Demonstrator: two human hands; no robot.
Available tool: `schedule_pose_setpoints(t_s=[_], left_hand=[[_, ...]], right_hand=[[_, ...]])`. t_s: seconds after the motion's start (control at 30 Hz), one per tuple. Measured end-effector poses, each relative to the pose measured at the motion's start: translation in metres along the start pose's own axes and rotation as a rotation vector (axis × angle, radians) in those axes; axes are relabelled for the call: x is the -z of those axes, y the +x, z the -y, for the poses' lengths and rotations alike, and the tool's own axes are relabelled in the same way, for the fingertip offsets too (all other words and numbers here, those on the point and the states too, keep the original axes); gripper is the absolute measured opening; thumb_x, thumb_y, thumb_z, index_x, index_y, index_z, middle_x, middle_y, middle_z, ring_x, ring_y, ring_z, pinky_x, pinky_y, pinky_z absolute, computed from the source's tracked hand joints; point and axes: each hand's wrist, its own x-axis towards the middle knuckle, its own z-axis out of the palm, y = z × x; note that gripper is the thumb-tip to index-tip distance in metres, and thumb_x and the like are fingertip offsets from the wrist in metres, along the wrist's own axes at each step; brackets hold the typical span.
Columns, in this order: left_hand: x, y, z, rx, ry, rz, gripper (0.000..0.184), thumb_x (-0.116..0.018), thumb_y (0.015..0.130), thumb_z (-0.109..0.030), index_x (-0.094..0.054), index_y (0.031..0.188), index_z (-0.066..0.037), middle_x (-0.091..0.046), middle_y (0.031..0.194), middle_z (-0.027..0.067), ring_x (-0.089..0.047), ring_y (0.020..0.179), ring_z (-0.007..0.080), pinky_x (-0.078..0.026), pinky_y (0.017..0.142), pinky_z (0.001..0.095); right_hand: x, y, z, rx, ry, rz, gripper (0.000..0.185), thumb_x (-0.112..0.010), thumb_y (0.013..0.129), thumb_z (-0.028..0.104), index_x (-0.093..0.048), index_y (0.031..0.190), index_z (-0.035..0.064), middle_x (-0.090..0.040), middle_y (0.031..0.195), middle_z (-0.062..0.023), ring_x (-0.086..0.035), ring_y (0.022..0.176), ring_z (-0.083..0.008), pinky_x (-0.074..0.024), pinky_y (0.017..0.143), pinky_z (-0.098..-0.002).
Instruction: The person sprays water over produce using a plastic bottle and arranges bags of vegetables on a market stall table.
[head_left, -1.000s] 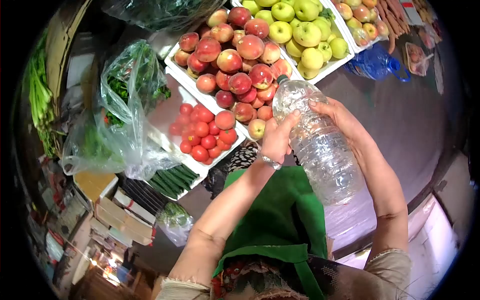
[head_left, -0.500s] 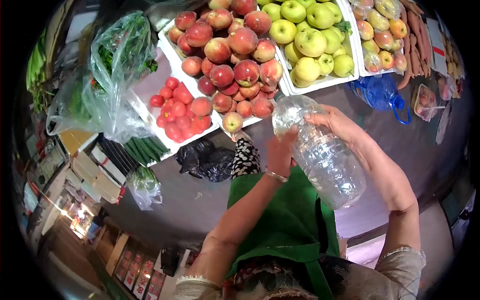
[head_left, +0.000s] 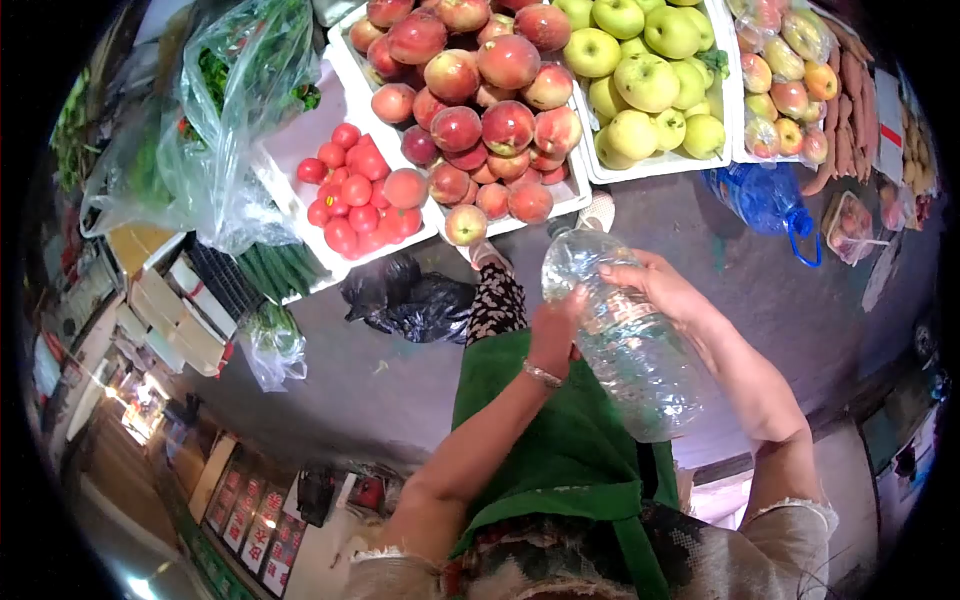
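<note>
A large clear plastic bottle (head_left: 640, 365) is tilted in front of my green apron, its dark-capped neck pointing away from me. My right hand (head_left: 655, 285) grips its upper right side, the thumb lying across the plastic. On the bottle's left side, my left hand (head_left: 555, 330) is closed against it below the shoulder; its fingers are slightly blurred and partly hidden. Light glints off the ridged walls, and I make out no contents.
White foam boxes ahead hold peaches (head_left: 505, 125), green apples (head_left: 645, 80) and tomatoes (head_left: 360, 200). Black plastic bags (head_left: 415, 300) lie on the floor. A blue water jug (head_left: 755, 200) stands at right, sweet potatoes (head_left: 850, 105) beyond. Bagged greens (head_left: 240, 90) and cucumbers (head_left: 278, 270) are at left.
The bottle has shifted slightly left and towards me, its dark cap now showing. Both hands moved with it and stay on it. The camera view has shifted a little.
</note>
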Motion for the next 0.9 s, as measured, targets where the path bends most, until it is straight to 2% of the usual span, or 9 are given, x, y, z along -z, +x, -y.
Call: schedule_pose_setpoints(t_s=[0.03, 0.07, 0.33, 0.43, 0.57, 0.7, 0.73, 0.83, 0.9], left_hand=[[0.007, -0.001, 0.000, 0.025, -0.005, -0.026, 0.033, -0.060, 0.087, -0.040, -0.060, 0.079, -0.009, -0.054, 0.058, -0.0011, -0.045, 0.039, 0.0082, -0.028, 0.031, 0.0224], [0.021, -0.001, 0.011, -0.373, 0.197, -0.054, 0.032, -0.060, 0.087, -0.040, -0.060, 0.078, -0.009, -0.054, 0.057, -0.0011, -0.046, 0.039, 0.0081, -0.027, 0.031, 0.0223], [0.059, -0.005, 0.017, -0.710, 0.559, -0.089, 0.030, -0.060, 0.088, -0.036, -0.061, 0.077, -0.008, -0.058, 0.062, -0.0012, -0.047, 0.041, 0.0075, -0.027, 0.032, 0.0220], [0.044, -0.018, 0.014, 0.059, -0.120, -0.157, 0.030, -0.061, 0.088, -0.035, -0.063, 0.078, -0.007, -0.058, 0.063, -0.0011, -0.048, 0.042, 0.0077, -0.028, 0.032, 0.0223], [0.052, -0.013, 0.016, -0.015, -0.066, -0.093, 0.029, -0.062, 0.086, -0.036, -0.062, 0.082, -0.008, -0.058, 0.065, -0.0017, -0.050, 0.045, 0.0074, -0.029, 0.032, 0.0222], [0.072, -0.001, 0.002, -0.669, 0.721, -0.040, 0.027, -0.062, 0.087, -0.036, -0.061, 0.087, -0.009, -0.058, 0.066, -0.0025, -0.048, 0.044, 0.0069, -0.028, 0.032, 0.0223], [0.077, -0.002, -0.008, -0.558, 0.769, -0.030, 0.025, -0.063, 0.082, -0.030, -0.057, 0.089, -0.007, -0.059, 0.073, 0.0069, -0.055, 0.059, 0.0226, -0.039, 0.047, 0.0326], [0.070, -0.004, -0.024, -0.245, 0.740, -0.153, 0.023, -0.063, 0.077, -0.021, -0.054, 0.090, -0.005, -0.061, 0.081, 0.0184, -0.059, 0.074, 0.0399, -0.049, 0.062, 0.0417], [0.081, -0.005, -0.018, -0.157, 0.383, -0.078, 0.022, -0.061, 0.085, -0.024, -0.059, 0.094, -0.004, -0.063, 0.084, 0.0099, -0.061, 0.072, 0.0275, -0.049, 0.061, 0.0349]], right_hand=[[-0.006, 0.006, -0.002, -0.005, -0.012, 0.040, 0.042, -0.068, 0.083, 0.021, -0.056, 0.117, 0.0006, -0.067, 0.091, -0.0076, -0.062, 0.068, -0.0114, -0.0521, 0.060, -0.0254], [-0.010, 0.011, -0.004, -0.031, -0.005, 0.066, 0.043, -0.069, 0.082, 0.022, -0.056, 0.118, 0.0000, -0.066, 0.093, -0.0088, -0.063, 0.069, -0.0128, -0.0523, 0.061, -0.0257], [-0.041, 0.023, -0.014, -0.089, -0.050, 0.117, 0.042, -0.070, 0.082, 0.022, -0.057, 0.117, 0.0016, -0.066, 0.092, -0.0044, -0.063, 0.072, -0.0113, -0.0522, 0.062, -0.0247], [-0.032, 0.022, -0.028, -0.109, -0.101, 0.050, 0.043, -0.070, 0.082, 0.022, -0.056, 0.118, 0.0026, -0.065, 0.090, -0.0034, -0.062, 0.067, -0.0107, -0.0522, 0.061, -0.0245], [-0.035, 0.015, -0.023, -0.078, -0.042, 0.044, 0.037, -0.071, 0.082, 0.022, -0.058, 0.111, 0.0040, -0.063, 0.085, -0.0013, -0.060, 0.064, -0.0100, -0.0513, 0.059, -0.0250], [-0.044, 0.031, -0.020, 0.007, -0.029, 0.112, 0.038, -0.067, 0.083, 0.018, -0.057, 0.115, -0.0007, -0.066, 0.094, -0.0064, -0.062, 0.076, -0.0121, -0.0503, 0.066, -0.0250], [-0.051, 0.031, -0.016, 0.014, -0.022, 0.095, 0.036, -0.067, 0.083, 0.019, -0.059, 0.113, -0.0004, -0.066, 0.095, -0.0067, -0.062, 0.075, -0.0122, -0.0496, 0.066, -0.0251], [-0.058, 0.042, -0.019, -0.012, -0.026, 0.117, 0.033, -0.067, 0.083, 0.019, -0.061, 0.110, -0.0001, -0.066, 0.095, -0.0066, -0.062, 0.077, -0.0123, -0.0488, 0.066, -0.0255], [-0.061, 0.045, -0.023, 0.025, -0.042, 0.101, 0.032, -0.067, 0.083, 0.020, -0.062, 0.108, 0.0002, -0.066, 0.096, -0.0062, -0.061, 0.079, -0.0121, -0.0481, 0.068, -0.0258]])
